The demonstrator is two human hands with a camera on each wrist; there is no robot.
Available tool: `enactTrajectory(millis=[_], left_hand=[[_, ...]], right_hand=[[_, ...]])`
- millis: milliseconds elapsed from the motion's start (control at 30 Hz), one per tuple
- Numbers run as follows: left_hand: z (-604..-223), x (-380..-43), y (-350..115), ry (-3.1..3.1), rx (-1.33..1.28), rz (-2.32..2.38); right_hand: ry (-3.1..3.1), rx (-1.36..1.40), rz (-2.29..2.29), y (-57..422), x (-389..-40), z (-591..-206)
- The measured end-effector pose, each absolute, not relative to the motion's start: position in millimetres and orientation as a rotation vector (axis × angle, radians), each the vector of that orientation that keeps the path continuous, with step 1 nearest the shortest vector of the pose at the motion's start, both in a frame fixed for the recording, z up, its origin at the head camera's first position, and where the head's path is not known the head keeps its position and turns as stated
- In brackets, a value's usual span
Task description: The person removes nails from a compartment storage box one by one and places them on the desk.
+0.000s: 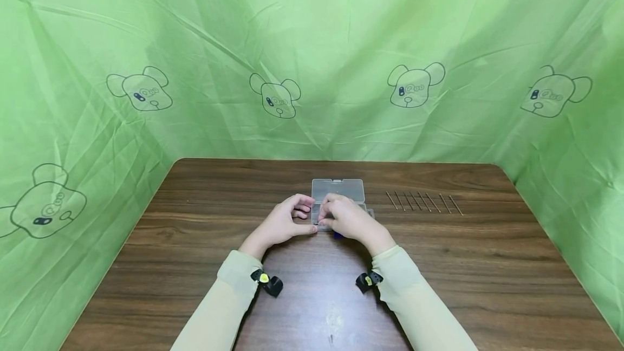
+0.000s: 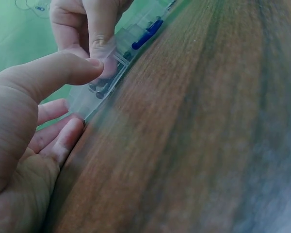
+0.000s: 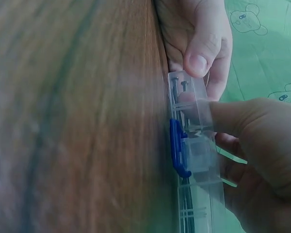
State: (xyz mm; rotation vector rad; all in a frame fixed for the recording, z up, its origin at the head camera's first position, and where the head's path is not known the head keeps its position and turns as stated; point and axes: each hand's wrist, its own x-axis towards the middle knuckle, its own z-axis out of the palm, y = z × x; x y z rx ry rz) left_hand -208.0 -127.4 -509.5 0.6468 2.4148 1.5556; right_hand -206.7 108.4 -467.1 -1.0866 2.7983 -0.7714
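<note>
A clear plastic compartment box (image 1: 317,210) lies on the table with its lid (image 1: 337,189) folded back and a blue latch (image 3: 176,148) along its front. My left hand (image 1: 285,222) grips the box's left end, thumb at the front corner and fingers at the side. Inside the left compartment, the thumb and forefinger of my right hand (image 1: 345,218) pinch at a thin dark nail (image 3: 185,85); their tips are partly hidden by the cloudy front wall. Another headed nail (image 3: 174,83) lies beside it, and more dark shafts (image 3: 186,204) show farther along the box.
To the right of the box, several thin nails (image 1: 421,201) lie slanted in a row on the brown wooden table (image 1: 487,264). Green cloth (image 1: 331,26) printed with bear outlines hangs around the table's back and sides.
</note>
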Motion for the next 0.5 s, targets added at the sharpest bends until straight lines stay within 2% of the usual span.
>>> enactTrajectory(millis=[500], left_hand=[[-510.0, -208.6, -127.2, 2.429, 0.648, 1.55]], right_hand=[[2.578, -0.995, -1.23, 124.2, -214.6, -465.2]])
